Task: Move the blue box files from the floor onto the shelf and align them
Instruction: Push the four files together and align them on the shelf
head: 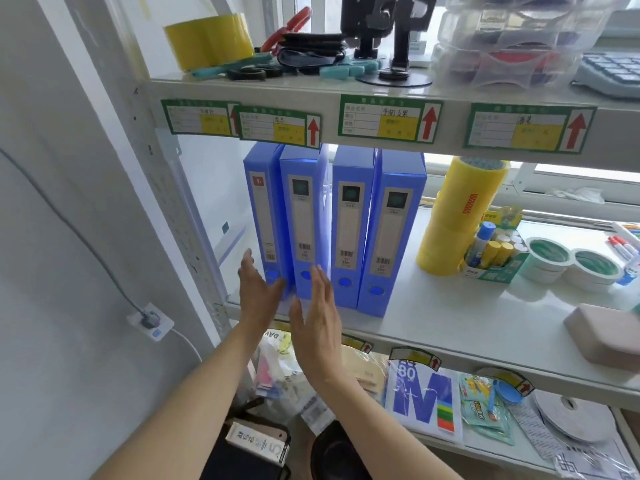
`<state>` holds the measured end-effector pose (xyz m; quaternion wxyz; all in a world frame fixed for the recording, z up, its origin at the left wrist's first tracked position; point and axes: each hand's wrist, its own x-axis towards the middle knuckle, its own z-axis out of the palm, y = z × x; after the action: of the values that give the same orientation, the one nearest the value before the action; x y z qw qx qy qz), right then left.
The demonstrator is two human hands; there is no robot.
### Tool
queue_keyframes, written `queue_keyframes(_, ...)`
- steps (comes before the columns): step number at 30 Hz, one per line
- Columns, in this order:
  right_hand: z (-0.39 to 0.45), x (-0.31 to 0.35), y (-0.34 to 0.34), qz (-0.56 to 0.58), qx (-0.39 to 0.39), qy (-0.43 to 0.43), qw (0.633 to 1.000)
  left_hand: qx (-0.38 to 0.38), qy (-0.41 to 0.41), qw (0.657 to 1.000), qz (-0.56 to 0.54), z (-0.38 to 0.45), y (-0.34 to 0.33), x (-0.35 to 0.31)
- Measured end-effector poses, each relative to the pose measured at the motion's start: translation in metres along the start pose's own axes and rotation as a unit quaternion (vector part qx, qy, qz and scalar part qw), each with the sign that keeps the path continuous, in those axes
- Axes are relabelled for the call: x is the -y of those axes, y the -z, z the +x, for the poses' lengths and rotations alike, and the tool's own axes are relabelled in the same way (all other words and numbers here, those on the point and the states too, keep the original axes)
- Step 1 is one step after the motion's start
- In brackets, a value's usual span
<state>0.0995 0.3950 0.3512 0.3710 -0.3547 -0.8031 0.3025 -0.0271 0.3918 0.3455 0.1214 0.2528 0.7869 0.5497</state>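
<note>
Several blue box files stand upright on the white middle shelf, spines toward me. The leftmost file and the second file lean close together; a gap separates them from the third file and the rightmost file, which sticks out a little further forward. My left hand lies flat against the lower left side of the leftmost file. My right hand is flat with fingers together, at the foot of the second file's spine. Neither hand grips anything.
A stack of yellow tape rolls, a box of glue sticks and white tape rolls stand to the right on the same shelf. The upper shelf holds tape, scissors and a stand. The grey upright post is at the left.
</note>
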Motion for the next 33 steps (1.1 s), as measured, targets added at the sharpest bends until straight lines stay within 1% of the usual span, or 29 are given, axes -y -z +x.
queue_keyframes(2, 0.012, 0.011, -0.011, 0.004, 0.013, -0.071, 0.997, 0.057, -0.009, 0.998, -0.017, 0.013, 0.005, 0.001)
queue_keyframes(5, 0.026, 0.015, -0.024, 0.009, 0.018, -0.162, 0.987, 0.111, -0.014, 0.993, -0.048, 0.025, 0.006, -0.003)
queue_keyframes(8, 0.04, 0.009, -0.032, 0.007, 0.009, -0.206, 0.978, 0.14, -0.018, 0.986, -0.087, 0.035, 0.004, -0.002)
queue_keyframes(11, 0.051, 0.001, -0.038, 0.044, 0.013, -0.24, 0.97, 0.174, -0.019, 0.98, -0.098, 0.04, 0.003, -0.002)
queue_keyframes(13, 0.053, -0.001, -0.041, 0.047, 0.004, -0.246, 0.968, 0.194, -0.015, 0.977, -0.092, 0.042, 0.0, -0.002)
queue_keyframes(19, 0.045, 0.0, -0.046, 0.046, -0.026, -0.247, 0.968, 0.21, -0.013, 0.974, -0.086, 0.047, -0.005, -0.002)
queue_keyframes(25, 0.041, 0.0, -0.046, 0.043, -0.038, -0.245, 0.968, 0.208, -0.014, 0.975, -0.083, 0.045, -0.01, -0.002)
queue_keyframes(29, 0.034, -0.001, -0.041, 0.043, -0.033, -0.227, 0.972, 0.204, -0.022, 0.975, -0.085, 0.041, -0.012, -0.001)
queue_keyframes(31, 0.026, 0.0, -0.037, 0.045, -0.044, -0.214, 0.975, 0.211, -0.015, 0.973, -0.095, 0.04, -0.012, 0.0)
queue_keyframes(33, 0.015, -0.004, -0.029, 0.054, -0.075, -0.208, 0.974, 0.233, -0.006, 0.967, -0.1, 0.039, -0.01, 0.001)
